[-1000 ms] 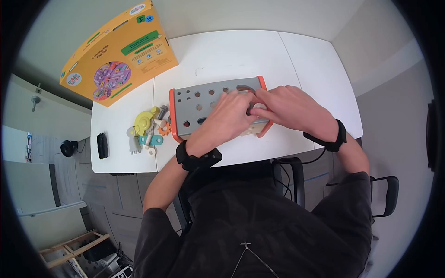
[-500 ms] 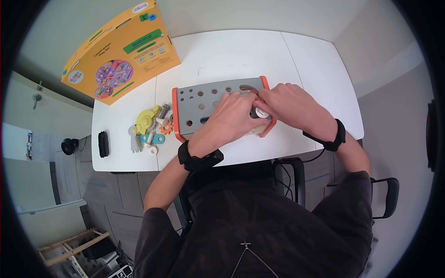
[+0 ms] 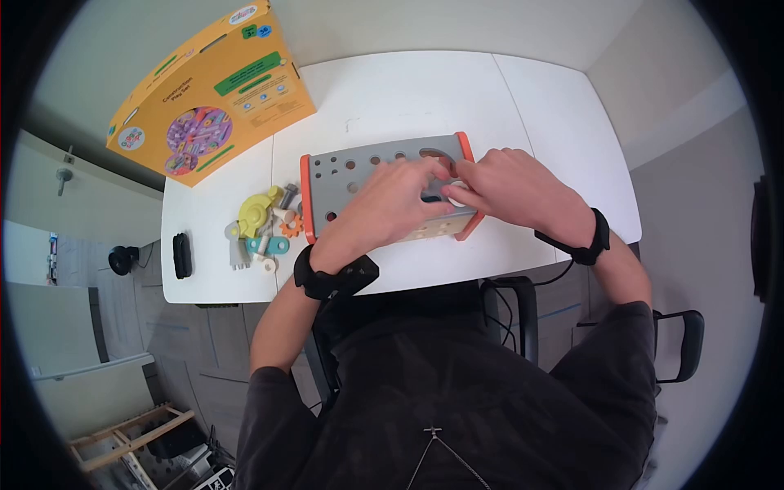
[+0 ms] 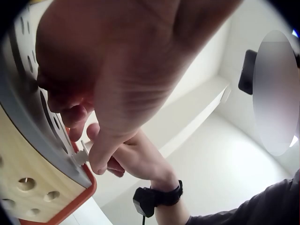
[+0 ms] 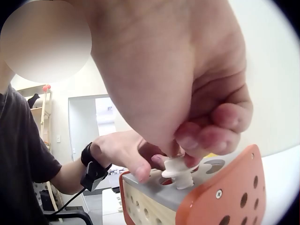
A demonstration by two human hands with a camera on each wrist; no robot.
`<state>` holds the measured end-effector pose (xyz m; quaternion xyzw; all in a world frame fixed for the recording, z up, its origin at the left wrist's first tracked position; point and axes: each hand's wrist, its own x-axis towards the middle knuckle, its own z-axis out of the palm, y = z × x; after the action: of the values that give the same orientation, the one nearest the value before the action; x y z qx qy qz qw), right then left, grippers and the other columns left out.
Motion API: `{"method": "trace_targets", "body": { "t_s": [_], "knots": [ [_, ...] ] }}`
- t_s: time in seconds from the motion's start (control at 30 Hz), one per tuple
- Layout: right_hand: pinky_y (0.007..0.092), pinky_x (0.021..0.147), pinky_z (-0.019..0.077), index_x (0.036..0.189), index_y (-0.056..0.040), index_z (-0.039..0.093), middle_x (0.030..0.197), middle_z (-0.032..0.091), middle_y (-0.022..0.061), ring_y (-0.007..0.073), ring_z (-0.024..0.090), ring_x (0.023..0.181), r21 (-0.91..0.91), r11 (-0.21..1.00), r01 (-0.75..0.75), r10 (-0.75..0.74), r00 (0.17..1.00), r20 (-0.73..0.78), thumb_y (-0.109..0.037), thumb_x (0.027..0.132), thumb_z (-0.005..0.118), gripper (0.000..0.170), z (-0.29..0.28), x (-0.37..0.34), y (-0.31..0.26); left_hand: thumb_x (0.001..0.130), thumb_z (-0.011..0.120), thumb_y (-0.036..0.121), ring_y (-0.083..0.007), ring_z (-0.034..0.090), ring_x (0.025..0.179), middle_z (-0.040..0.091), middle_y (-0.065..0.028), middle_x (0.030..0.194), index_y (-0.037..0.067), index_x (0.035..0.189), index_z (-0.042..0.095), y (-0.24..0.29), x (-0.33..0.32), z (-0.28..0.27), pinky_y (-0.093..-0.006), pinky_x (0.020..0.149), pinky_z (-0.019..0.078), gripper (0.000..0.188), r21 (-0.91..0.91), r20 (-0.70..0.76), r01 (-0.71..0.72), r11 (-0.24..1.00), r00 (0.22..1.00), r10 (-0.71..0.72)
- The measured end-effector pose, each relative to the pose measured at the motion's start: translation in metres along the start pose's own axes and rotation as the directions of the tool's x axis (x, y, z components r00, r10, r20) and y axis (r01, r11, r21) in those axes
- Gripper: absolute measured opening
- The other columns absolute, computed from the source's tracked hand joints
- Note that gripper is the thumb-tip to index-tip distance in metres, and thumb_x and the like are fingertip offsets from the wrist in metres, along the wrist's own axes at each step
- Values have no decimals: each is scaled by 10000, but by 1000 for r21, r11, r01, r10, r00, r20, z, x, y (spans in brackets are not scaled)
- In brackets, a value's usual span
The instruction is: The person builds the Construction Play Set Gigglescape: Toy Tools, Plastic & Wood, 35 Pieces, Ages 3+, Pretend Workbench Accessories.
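White peg (image 5: 178, 170), near the grey top's (image 3: 327, 192) front right corner, is pinched by the right hand (image 3: 516, 194); the left hand (image 3: 384, 202), fingers parted, seems empty. A slanted push might jam it.

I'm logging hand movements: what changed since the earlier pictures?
The left hand has shifted left and opened wider; whether it let go of anything is unclear. The right hand still pinches the white piece at the right end of the grey box; the loose parts and orange carton stayed put.
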<state>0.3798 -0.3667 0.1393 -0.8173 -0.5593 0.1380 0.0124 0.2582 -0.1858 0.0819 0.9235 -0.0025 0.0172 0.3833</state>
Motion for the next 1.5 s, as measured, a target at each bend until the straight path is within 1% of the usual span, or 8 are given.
{"method": "trace_targets", "body": {
  "t_s": [0.17,0.37,0.67,0.77,0.9,1.17,1.37,1.5],
  "knots": [
    [453,639,527,1020,-77,670,662,644,105,349,668,641,-14,1000,-27,26,999,-21,-345,1082,619,280,-6,-1,-2,893,850,374,-358,676,994,738,-157,1094,58,1212,693,24,3,3,-445,1019,459,477,99,37,24,995,999,-28],
    [457,682,538,1102,-69,600,860,693,134,362,695,746,187,915,358,-323,927,-193,-308,1056,650,249,15,-2,20,894,847,389,-340,645,1036,728,-141,1070,77,1172,684,6,-2,-4,-431,1016,433,448,89,-33,34,995,999,-31],
    [447,693,548,1056,-41,639,806,693,139,370,695,727,-128,973,-194,219,948,230,-325,1065,642,284,-12,7,-16,875,856,442,-343,633,1044,721,-149,1063,66,1237,635,33,2,-7,-417,1004,424,567,154,94,59,986,993,-74],
    [449,684,544,1069,-51,644,739,686,137,374,687,695,126,981,146,-110,960,-258,-338,1068,645,287,11,-7,11,876,854,446,-342,633,1024,717,-168,1042,60,1262,616,11,5,6,-417,1000,420,595,134,-56,18,991,998,-10],
    [449,676,538,1072,-53,647,703,685,133,367,680,672,217,936,278,-244,954,-172,-343,1069,648,290,14,-5,20,882,851,445,-351,628,1015,709,-187,1005,70,1294,594,1,-5,-10,-418,992,420,614,153,-67,107,983,993,-97],
    [443,679,536,990,-40,671,755,699,139,349,689,698,-6,974,-225,222,955,196,-299,1050,677,265,-14,8,-15,886,849,423,-361,625,1005,711,-192,995,82,1342,560,27,0,-3,-421,999,415,639,142,27,49,989,998,-53],
    [451,706,541,1059,-44,659,887,698,162,346,704,797,310,878,364,-309,927,-213,-278,1055,659,234,13,-5,16,898,838,403,-353,646,1031,725,-185,1014,82,1369,556,-6,1,-16,-419,1012,422,637,264,-68,107,959,993,-92],
    [455,690,543,1099,-54,668,780,685,132,355,701,736,139,985,99,-87,992,-92,-300,1073,639,248,17,5,7,900,826,364,-350,658,1019,729,-167,994,76,1335,563,10,-6,-25,-423,990,421,584,192,-7,97,977,995,-97]
  ]
}}
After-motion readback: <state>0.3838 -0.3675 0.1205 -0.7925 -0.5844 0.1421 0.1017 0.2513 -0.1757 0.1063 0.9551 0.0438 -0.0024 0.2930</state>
